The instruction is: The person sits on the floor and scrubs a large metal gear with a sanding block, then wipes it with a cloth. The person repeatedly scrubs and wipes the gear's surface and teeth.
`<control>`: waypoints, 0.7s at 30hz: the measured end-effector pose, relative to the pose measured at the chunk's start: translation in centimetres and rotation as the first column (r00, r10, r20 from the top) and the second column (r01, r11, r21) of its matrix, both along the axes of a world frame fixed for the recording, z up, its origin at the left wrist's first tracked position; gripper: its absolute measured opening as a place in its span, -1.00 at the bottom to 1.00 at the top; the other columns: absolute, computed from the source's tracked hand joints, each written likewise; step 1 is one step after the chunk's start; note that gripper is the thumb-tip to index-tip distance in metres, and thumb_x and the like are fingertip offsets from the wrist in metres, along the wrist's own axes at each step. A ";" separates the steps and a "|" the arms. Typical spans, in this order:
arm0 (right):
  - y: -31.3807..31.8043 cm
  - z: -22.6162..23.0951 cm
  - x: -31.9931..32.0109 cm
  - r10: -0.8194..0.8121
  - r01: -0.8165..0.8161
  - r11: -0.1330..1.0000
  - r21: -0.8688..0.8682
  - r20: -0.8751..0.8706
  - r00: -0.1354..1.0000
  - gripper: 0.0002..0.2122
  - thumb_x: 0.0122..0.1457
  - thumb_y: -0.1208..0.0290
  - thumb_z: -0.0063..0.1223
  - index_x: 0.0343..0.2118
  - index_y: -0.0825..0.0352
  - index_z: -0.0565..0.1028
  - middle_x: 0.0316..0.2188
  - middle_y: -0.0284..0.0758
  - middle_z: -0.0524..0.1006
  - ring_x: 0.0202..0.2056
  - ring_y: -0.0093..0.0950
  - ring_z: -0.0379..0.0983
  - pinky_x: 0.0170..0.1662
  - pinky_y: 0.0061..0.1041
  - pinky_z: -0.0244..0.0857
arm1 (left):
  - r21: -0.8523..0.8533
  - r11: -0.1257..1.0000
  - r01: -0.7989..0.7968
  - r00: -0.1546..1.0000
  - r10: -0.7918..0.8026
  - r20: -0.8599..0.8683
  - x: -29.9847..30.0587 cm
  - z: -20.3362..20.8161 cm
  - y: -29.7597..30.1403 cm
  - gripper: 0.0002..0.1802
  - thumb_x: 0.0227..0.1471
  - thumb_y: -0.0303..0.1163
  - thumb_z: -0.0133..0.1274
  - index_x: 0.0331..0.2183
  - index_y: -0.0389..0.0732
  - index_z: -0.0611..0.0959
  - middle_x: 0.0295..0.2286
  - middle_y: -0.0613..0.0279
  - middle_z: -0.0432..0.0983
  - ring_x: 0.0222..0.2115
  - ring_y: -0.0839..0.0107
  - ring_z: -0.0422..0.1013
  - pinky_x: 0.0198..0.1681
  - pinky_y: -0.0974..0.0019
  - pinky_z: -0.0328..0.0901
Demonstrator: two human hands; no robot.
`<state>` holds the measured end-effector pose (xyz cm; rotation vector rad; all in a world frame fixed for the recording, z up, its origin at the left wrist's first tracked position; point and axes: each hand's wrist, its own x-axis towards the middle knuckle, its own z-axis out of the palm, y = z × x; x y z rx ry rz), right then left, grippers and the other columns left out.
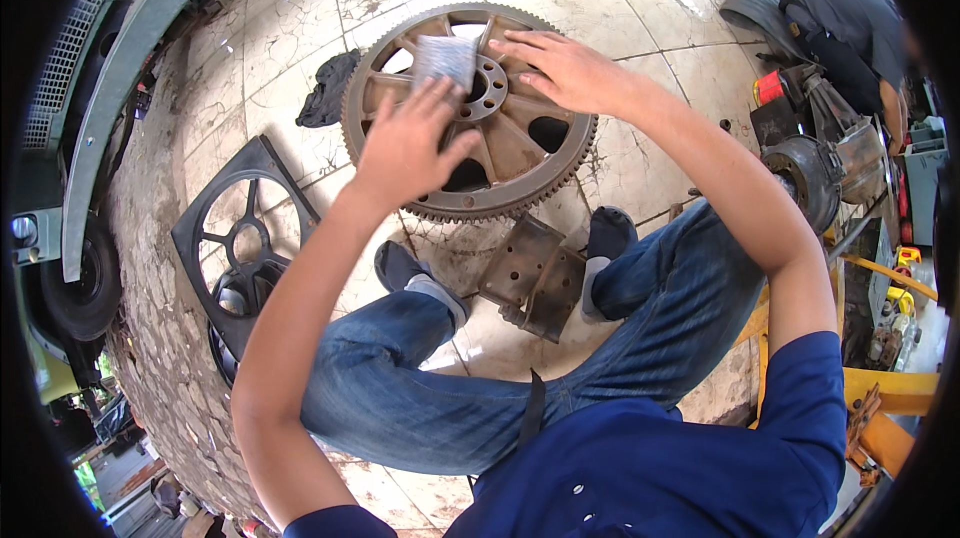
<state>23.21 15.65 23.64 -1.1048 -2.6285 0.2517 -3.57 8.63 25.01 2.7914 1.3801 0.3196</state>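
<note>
A large spoked flywheel (pixel 515 150) with a toothed rim lies on the tiled floor in front of my feet. A small grey-blue square packet (pixel 445 59), slightly blurred, is over its left side near the hub. My left hand (pixel 415 138) is above the wheel's near left part, its fingers spread and the fingertips at the packet's lower edge. Whether they touch it I cannot tell. Over the wheel's right part my right hand (pixel 570 70) reaches in, fingers stretched out, with nothing in it. A rusty metal bracket (pixel 535 273) with drilled holes sits between my shoes.
A black fan shroud (pixel 247 241) rests to the left, and a crumpled black cloth (pixel 328 88) lies beside the wheel. On the right are a greasy mechanical assembly (pixel 810 178), a yellow frame (pixel 890 393) and a bent-over person (pixel 850 28). A vehicle's tyre (pixel 85 283) stands far left.
</note>
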 end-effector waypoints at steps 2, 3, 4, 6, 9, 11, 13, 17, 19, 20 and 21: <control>-0.1 -0.2 -0.4 0.028 -0.028 1.000 -0.014 -0.001 1.000 -0.50 0.28 0.36 -0.04 0.28 0.08 0.20 0.23 -0.18 0.28 0.20 -0.19 0.24 0.24 -0.21 0.19 | -0.002 0.999 0.042 0.999 -0.042 0.010 0.5 -0.3 -0.5 -0.34 0.14 0.02 0.02 0.17 -0.12 0.41 0.17 0.11 0.29 0.21 0.19 0.20 0.26 -0.10 0.05; -0.2 -0.4 -0.6 0.043 -0.043 0.999 -0.022 -0.001 0.999 -0.50 0.28 0.36 -0.05 0.28 0.08 0.20 0.23 -0.18 0.28 0.20 -0.19 0.25 0.24 -0.21 0.20 | -0.022 1.000 0.020 0.999 -0.019 0.049 0.3 -0.6 -0.4 -0.34 0.13 0.01 0.03 0.17 -0.12 0.41 0.17 0.11 0.30 0.21 0.19 0.20 0.26 -0.10 0.05; -0.1 -0.5 -0.8 0.039 -0.038 0.999 -0.005 0.022 0.999 -0.50 0.27 0.38 -0.04 0.28 0.10 0.20 0.22 -0.18 0.28 0.18 -0.18 0.26 0.22 -0.21 0.21 | -0.043 0.999 -0.001 0.996 0.005 0.089 0.0 -0.8 -0.1 -0.34 0.13 0.01 0.04 0.17 -0.12 0.40 0.17 0.11 0.30 0.21 0.18 0.21 0.26 -0.10 0.04; 0.1 -1.0 -0.5 0.053 -0.053 0.998 0.034 0.021 0.998 -0.48 0.25 0.40 -0.02 0.28 0.11 0.20 0.21 -0.17 0.29 0.17 -0.17 0.26 0.22 -0.21 0.21 | -0.085 0.996 -0.018 0.988 0.031 0.150 0.3 -0.6 0.0 -0.33 0.12 -0.01 0.06 0.17 -0.13 0.40 0.16 0.11 0.32 0.20 0.18 0.21 0.26 -0.11 0.04; 0.2 -1.3 -0.1 0.062 -0.063 0.997 0.054 0.023 0.998 -0.47 0.22 0.42 0.01 0.27 0.11 0.21 0.20 -0.17 0.30 0.17 -0.16 0.26 0.22 -0.22 0.21 | -0.110 0.994 0.006 0.980 0.016 0.196 2.5 -0.1 -1.2 -0.33 0.09 -0.06 0.10 0.16 -0.14 0.40 0.13 0.09 0.34 0.18 0.17 0.23 0.26 -0.12 0.03; 0.1 -1.3 0.0 0.057 -0.058 0.997 0.055 0.015 0.998 -0.47 0.21 0.42 0.03 0.26 0.10 0.24 0.19 -0.18 0.31 0.17 -0.17 0.26 0.22 -0.23 0.21 | 0.010 0.998 0.055 0.993 -0.056 0.101 2.6 -0.1 -1.2 -0.34 0.08 -0.08 0.11 0.16 -0.13 0.41 0.08 0.06 0.38 0.13 0.16 0.28 0.24 -0.07 0.07; 0.0 -1.2 -0.4 0.046 -0.046 0.997 0.056 -0.003 0.999 -0.49 0.20 0.43 0.04 0.24 0.09 0.28 0.18 -0.19 0.34 0.17 -0.18 0.27 0.22 -0.24 0.22 | 0.016 1.000 0.020 0.995 -0.022 0.096 1.3 -0.2 -0.2 -0.34 0.07 -0.07 0.11 0.14 -0.14 0.43 0.04 0.07 0.40 0.08 0.15 0.31 0.19 -0.03 0.11; 0.4 -0.4 -0.2 0.071 -0.071 0.997 0.027 0.020 0.997 -0.57 0.19 0.44 0.05 0.15 0.11 0.40 0.12 -0.21 0.40 0.14 -0.21 0.30 0.20 -0.27 0.24 | 0.036 0.997 -0.071 0.991 0.066 0.113 0.3 0.3 0.7 -0.37 0.05 -0.07 0.13 0.11 -0.15 0.48 -0.06 0.09 0.42 0.00 0.13 0.34 0.09 0.03 0.18; 0.5 -0.2 -0.2 0.044 -0.044 0.999 -0.021 0.006 0.999 -0.61 0.18 0.45 0.05 0.10 0.14 0.45 0.10 -0.22 0.43 0.13 -0.23 0.32 0.18 -0.28 0.25 | 0.028 0.998 -0.064 0.994 0.061 0.095 1.0 0.4 0.0 -0.40 0.04 -0.06 0.14 0.07 -0.14 0.52 -0.08 0.09 0.41 -0.02 0.11 0.32 0.06 0.03 0.19; 0.6 -0.4 0.0 0.046 -0.045 0.999 -0.010 0.009 0.999 -0.62 0.18 0.46 0.05 0.10 0.16 0.45 0.09 -0.22 0.44 0.13 -0.24 0.33 0.18 -0.28 0.26 | 0.014 0.999 -0.042 0.996 0.040 0.084 1.6 0.5 -0.4 -0.41 0.04 -0.06 0.14 0.06 -0.14 0.53 -0.08 0.09 0.41 -0.02 0.11 0.32 0.06 0.02 0.19; 0.7 -0.5 0.2 0.047 -0.047 0.999 0.002 0.012 0.999 -0.62 0.18 0.47 0.05 0.09 0.18 0.46 0.09 -0.22 0.44 0.12 -0.24 0.33 0.17 -0.28 0.26 | 0.000 1.000 -0.019 0.997 0.019 0.074 2.1 0.6 -0.7 -0.41 0.03 -0.05 0.14 0.05 -0.13 0.54 -0.08 0.09 0.41 -0.02 0.10 0.32 0.06 0.02 0.19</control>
